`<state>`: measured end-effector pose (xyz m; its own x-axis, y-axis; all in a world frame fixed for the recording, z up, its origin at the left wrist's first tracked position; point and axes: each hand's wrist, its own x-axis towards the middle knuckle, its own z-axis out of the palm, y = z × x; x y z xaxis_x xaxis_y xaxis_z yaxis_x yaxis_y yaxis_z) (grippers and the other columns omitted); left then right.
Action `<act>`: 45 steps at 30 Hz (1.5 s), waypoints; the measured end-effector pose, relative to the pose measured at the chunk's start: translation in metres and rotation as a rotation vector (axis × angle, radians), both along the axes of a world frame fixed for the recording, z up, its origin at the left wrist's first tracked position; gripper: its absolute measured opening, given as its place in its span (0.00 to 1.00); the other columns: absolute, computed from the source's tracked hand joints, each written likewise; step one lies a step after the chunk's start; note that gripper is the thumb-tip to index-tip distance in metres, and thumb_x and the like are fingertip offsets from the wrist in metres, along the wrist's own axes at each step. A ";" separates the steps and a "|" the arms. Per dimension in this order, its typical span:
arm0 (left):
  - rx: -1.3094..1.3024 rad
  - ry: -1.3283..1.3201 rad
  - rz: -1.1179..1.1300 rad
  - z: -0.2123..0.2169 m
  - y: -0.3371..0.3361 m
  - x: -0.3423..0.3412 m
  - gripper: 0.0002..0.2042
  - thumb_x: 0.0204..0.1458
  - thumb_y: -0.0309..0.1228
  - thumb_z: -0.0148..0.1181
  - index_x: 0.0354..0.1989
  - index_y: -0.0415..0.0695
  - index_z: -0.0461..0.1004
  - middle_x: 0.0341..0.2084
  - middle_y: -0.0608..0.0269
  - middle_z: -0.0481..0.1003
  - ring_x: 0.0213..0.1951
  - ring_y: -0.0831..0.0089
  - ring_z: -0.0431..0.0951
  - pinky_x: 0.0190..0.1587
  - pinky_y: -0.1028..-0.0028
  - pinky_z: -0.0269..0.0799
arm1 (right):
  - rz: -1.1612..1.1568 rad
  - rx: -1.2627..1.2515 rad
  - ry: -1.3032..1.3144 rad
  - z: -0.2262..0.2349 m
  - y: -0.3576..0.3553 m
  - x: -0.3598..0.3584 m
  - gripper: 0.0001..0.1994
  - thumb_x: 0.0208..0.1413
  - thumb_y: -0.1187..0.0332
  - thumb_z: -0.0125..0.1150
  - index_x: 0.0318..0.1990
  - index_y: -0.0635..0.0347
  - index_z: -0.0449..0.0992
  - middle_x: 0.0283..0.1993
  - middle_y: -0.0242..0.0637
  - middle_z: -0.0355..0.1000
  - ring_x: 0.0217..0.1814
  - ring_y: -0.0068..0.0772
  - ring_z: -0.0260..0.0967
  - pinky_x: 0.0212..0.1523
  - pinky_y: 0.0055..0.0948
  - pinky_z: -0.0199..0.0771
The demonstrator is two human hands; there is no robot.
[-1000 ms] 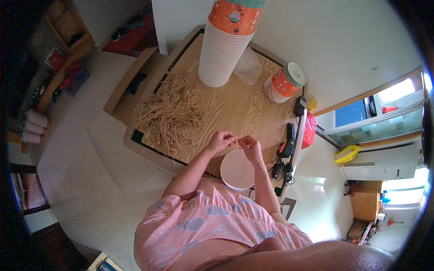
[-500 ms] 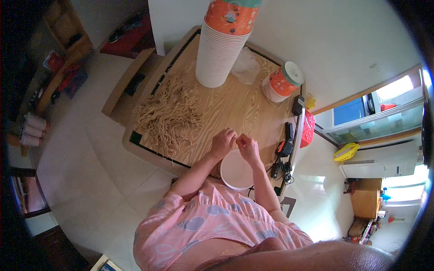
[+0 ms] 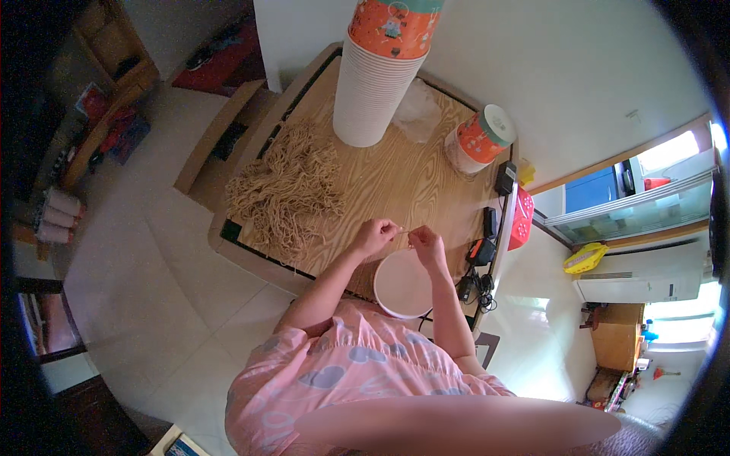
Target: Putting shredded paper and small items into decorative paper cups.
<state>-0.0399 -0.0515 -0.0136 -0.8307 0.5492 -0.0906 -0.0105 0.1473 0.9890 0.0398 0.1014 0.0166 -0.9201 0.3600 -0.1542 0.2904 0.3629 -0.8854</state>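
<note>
Left hand (image 3: pixel 375 235): fingers pinched shut on one end of a thin strand (image 3: pixel 405 230).
Right hand (image 3: pixel 426 242): pinched on other end; strand taut btwn hands.
Strand: above bench (image 3: pixel 395 178) edge, just over white bowl (image 3: pixel 403 283).
Noodle pile (image 3: pixel 285 190): left, apart from hands.
Cup stack (image 3: pixel 372 83): far side.

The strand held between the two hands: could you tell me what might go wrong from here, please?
1. The strand, pinched thin between the left hand and right hand, may snap.
2. The white bowl sits at the table edge under the forearms; a nudge could tip it off.
3. The tall cup stack stands close by the noodle pile; a reach there might topple it.
</note>
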 end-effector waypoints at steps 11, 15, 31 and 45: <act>0.059 -0.015 0.011 -0.010 0.016 0.002 0.07 0.42 0.32 0.61 0.28 0.42 0.77 0.20 0.61 0.76 0.23 0.76 0.75 0.28 0.76 0.69 | -0.034 -0.029 0.047 0.028 -0.014 -0.003 0.07 0.49 0.68 0.57 0.29 0.63 0.72 0.26 0.32 0.72 0.28 0.19 0.65 0.30 0.21 0.66; -0.042 0.025 -0.036 0.003 0.017 0.003 0.08 0.42 0.33 0.62 0.28 0.42 0.77 0.20 0.60 0.76 0.23 0.77 0.74 0.28 0.76 0.69 | 0.006 -0.008 0.011 0.031 -0.009 -0.006 0.06 0.50 0.70 0.56 0.32 0.62 0.74 0.27 0.29 0.71 0.29 0.16 0.63 0.31 0.17 0.63; 0.075 0.049 0.032 -0.005 0.017 0.008 0.07 0.42 0.31 0.60 0.25 0.40 0.77 0.18 0.61 0.76 0.21 0.79 0.74 0.27 0.77 0.68 | -0.070 -0.177 0.102 0.006 -0.002 -0.003 0.06 0.53 0.70 0.51 0.31 0.63 0.70 0.26 0.27 0.67 0.29 0.17 0.60 0.31 0.18 0.61; -0.025 0.061 0.121 -0.030 0.016 0.003 0.07 0.42 0.32 0.60 0.24 0.40 0.76 0.19 0.57 0.75 0.22 0.72 0.76 0.26 0.73 0.69 | 0.077 -0.139 0.041 0.019 0.003 -0.005 0.09 0.53 0.68 0.50 0.36 0.64 0.73 0.30 0.32 0.71 0.32 0.21 0.66 0.34 0.22 0.66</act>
<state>-0.0372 -0.0352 -0.0432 -0.8954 0.4425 -0.0502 0.0305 0.1733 0.9844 0.0348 0.1042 0.0353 -0.9507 0.2662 -0.1592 0.2289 0.2560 -0.9392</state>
